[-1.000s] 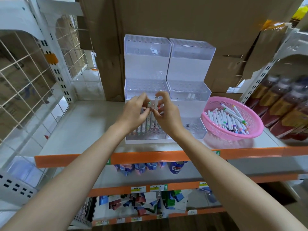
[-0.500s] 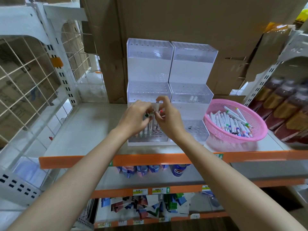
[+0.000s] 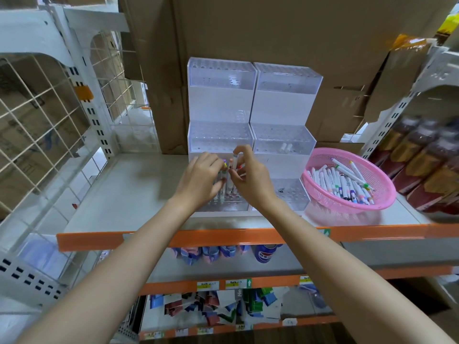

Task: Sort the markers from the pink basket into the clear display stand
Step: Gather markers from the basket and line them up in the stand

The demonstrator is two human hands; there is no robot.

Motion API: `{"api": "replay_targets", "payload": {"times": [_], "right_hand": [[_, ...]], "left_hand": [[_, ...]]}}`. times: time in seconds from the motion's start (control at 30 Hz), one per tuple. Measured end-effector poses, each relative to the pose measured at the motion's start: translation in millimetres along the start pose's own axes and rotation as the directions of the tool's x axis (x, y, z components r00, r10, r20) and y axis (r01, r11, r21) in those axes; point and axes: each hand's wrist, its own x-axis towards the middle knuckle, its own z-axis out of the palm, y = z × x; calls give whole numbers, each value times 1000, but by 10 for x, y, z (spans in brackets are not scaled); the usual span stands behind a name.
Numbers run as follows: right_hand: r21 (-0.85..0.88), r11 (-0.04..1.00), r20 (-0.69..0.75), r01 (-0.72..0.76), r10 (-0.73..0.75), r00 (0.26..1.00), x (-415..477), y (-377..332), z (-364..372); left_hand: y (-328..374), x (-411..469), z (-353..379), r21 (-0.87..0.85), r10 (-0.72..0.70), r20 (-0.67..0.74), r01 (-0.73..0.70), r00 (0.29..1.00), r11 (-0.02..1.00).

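On the grey shelf (image 3: 119,194), at the near, lowest step of the clear display stand (image 3: 221,100), a white marker (image 3: 234,160) is pinched upright by the right hand (image 3: 250,180). Standing markers (image 3: 224,187) in that step are gripped near their tops by the left hand (image 3: 198,180). Loose markers (image 3: 345,182) are heaped in the pink basket (image 3: 387,192), just right of the stand.

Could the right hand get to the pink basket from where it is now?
Probably yes. The basket sits open-topped on the same shelf, to the right of the right hand, nothing between. The hand pinches a marker, though.
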Motion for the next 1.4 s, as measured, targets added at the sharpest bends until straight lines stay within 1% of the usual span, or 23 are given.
{"api": "replay_targets", "payload": {"times": [0.27,0.37,0.53,0.73,1.03,1.13,1.3,1.4], "right_hand": [[-43,999,31,15,-14,999,15,23,-61],[-46,998,35,34,-32,999,12,28,-72],[-94,993,33,78,-75,997,15,37,-68],[-148,982,120,118,-100,988,-14,85,-25],[-195,975,186,104,-67,980,10,67,-15],[-226,966,217,127,-77,973,11,58,-29],[-219,965,215,143,-95,972,-30,68,-14],[-235,955,210,181,-132,969,-6,75,-24]], "left_hand": [[-21,-76,-6,86,56,-4,-55,998,995],[-38,-132,-12,68,62,-5,-61,998,996],[-88,-208,-3,53,24,40,-26,999,998],[-59,-155,-56,-6,14,25,-13,1000,1000],[-61,-160,-53,2,7,33,-7,999,1000],[-62,-158,-54,0,8,32,-8,999,1000],[-69,-167,-57,-4,9,49,-9,999,1000],[-53,-164,-64,-3,-1,52,1,999,1000]]}}
